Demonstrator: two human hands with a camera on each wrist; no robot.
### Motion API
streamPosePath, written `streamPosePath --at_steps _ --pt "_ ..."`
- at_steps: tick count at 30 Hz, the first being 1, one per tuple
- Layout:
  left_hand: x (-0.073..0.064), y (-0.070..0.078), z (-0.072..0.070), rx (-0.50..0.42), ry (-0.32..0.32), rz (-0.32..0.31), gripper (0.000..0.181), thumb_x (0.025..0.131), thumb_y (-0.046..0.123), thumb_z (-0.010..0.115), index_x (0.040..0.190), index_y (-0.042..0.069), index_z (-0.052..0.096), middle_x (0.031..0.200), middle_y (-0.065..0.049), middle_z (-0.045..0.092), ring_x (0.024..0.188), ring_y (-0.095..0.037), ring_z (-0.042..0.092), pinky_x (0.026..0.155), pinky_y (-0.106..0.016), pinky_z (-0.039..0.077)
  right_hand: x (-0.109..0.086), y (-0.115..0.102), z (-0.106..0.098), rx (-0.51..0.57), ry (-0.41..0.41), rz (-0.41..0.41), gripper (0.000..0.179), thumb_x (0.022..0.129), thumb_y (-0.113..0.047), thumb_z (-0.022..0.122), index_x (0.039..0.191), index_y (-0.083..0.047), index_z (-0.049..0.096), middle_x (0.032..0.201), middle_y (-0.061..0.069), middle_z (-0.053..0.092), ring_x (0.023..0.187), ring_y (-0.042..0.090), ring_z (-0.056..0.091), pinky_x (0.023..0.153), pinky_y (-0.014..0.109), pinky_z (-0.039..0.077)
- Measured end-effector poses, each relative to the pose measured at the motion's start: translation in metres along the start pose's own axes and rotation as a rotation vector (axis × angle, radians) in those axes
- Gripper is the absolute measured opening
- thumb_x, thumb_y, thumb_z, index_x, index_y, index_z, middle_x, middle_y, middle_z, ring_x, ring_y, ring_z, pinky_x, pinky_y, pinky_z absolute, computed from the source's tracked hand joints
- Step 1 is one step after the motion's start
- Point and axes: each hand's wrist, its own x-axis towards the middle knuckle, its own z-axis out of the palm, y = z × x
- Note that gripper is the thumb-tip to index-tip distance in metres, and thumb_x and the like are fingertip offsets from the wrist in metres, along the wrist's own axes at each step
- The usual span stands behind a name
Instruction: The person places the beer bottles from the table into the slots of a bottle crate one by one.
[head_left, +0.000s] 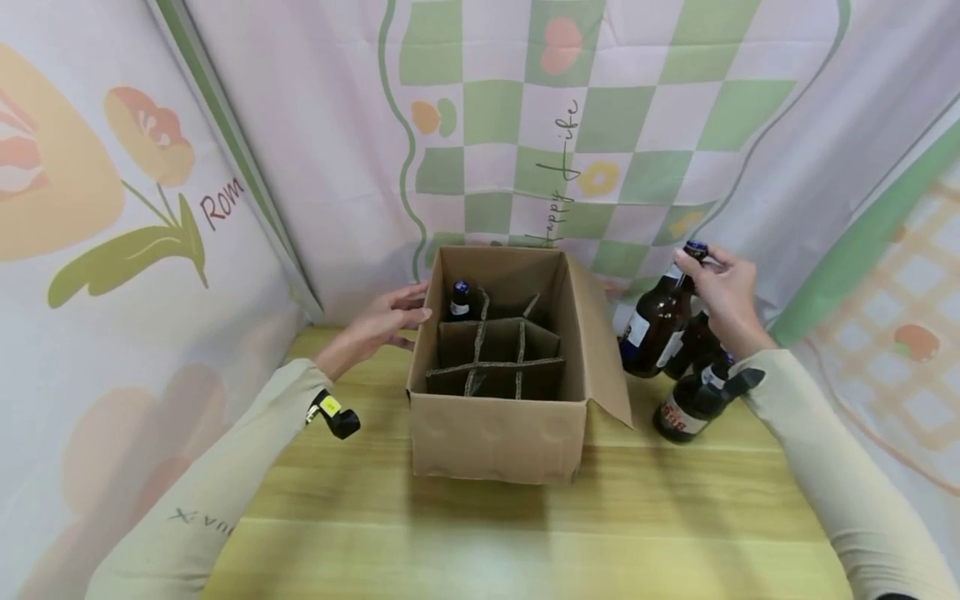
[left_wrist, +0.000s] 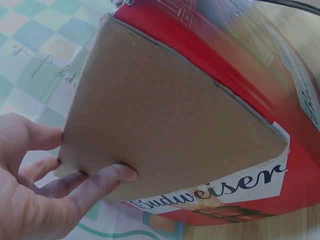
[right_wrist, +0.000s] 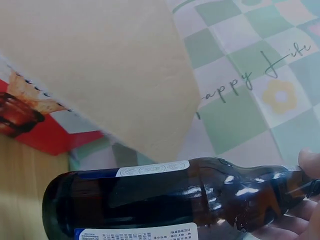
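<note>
Right hand (head_left: 726,293) pinches a brown bottle (head_left: 654,332) by its neck. Left hand (head_left: 381,321), fingers spread, touches the carton (head_left: 495,437).

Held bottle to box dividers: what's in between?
The right wall of the box and its outward folded flap lie between the bottle in the right hand and the dividers. Head view shows this.

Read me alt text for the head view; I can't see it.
A person's right hand holds a dark bottle by the neck beside an open, divided cardboard box; the left hand touches the box's side. Inside, one bottle neck shows; more bottles stand on the wooden table near the right hand.
</note>
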Motion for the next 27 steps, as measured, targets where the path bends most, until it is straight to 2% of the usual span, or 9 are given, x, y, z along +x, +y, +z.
streamPosePath --at_steps 5,9,11,15,19,27 --pt "0.0 -0.003 -0.001 0.0 -0.014 0.007 0.071 0.106 0.013 0.059 0.168 0.022 0.024 0.171 -0.017 0.028 0.143 -0.043 0.047 0.084 -0.036 0.064 0.0 -0.014 -0.001 0.009 -0.006 -0.047 0.054 0.093 -0.025 0.082 0.138 -0.002 0.064 0.081 -0.02 0.075 0.075 -0.002 0.069 0.066 0.011 0.058" --pt "-0.003 -0.005 -0.001 0.011 -0.03 -0.01 0.072 0.107 0.015 0.058 0.168 0.022 0.022 0.171 -0.016 0.026 0.145 -0.043 0.044 0.087 -0.039 0.064 -0.004 -0.023 -0.002 -0.02 0.015 -0.034 0.033 0.092 -0.026 0.083 0.121 -0.015 0.075 0.082 -0.02 0.075 0.075 -0.001 0.069 0.063 0.012 0.058" --pt "-0.004 -0.005 -0.001 0.012 -0.03 -0.006 0.072 0.107 0.016 0.059 0.168 0.022 0.023 0.171 -0.017 0.026 0.145 -0.043 0.044 0.087 -0.039 0.064 -0.005 -0.03 -0.001 0.01 0.024 -0.035 0.028 0.091 -0.024 0.084 0.117 -0.017 0.077 0.083 -0.019 0.076 0.076 0.0 0.069 0.062 0.013 0.058" --pt "-0.003 -0.003 -0.001 0.005 -0.025 0.012 0.072 0.107 0.016 0.058 0.168 0.022 0.022 0.171 -0.017 0.026 0.145 -0.043 0.044 0.087 -0.038 0.063 -0.002 -0.051 0.007 0.146 0.02 -0.056 0.025 0.089 -0.017 0.085 0.112 -0.016 0.078 0.087 -0.013 0.078 0.078 0.003 0.073 0.066 0.014 0.061" --pt "-0.005 -0.002 -0.003 -0.004 -0.018 0.004 0.071 0.107 0.015 0.058 0.168 0.022 0.022 0.172 -0.017 0.025 0.145 -0.043 0.044 0.084 -0.036 0.064 -0.001 -0.067 0.018 0.226 0.012 -0.08 0.019 0.089 -0.013 0.084 0.106 -0.014 0.077 0.089 -0.008 0.079 0.078 0.005 0.074 0.065 0.017 0.062" --pt "-0.005 -0.004 -0.007 0.0 -0.025 0.014 0.071 0.107 0.017 0.059 0.168 0.022 0.023 0.171 -0.017 0.025 0.145 -0.043 0.044 0.088 -0.039 0.064 -0.008 -0.078 0.036 0.501 0.027 -0.208 0.024 0.087 -0.004 0.085 0.109 -0.002 0.078 0.094 0.007 0.079 0.079 0.014 0.075 0.067 0.023 0.064"
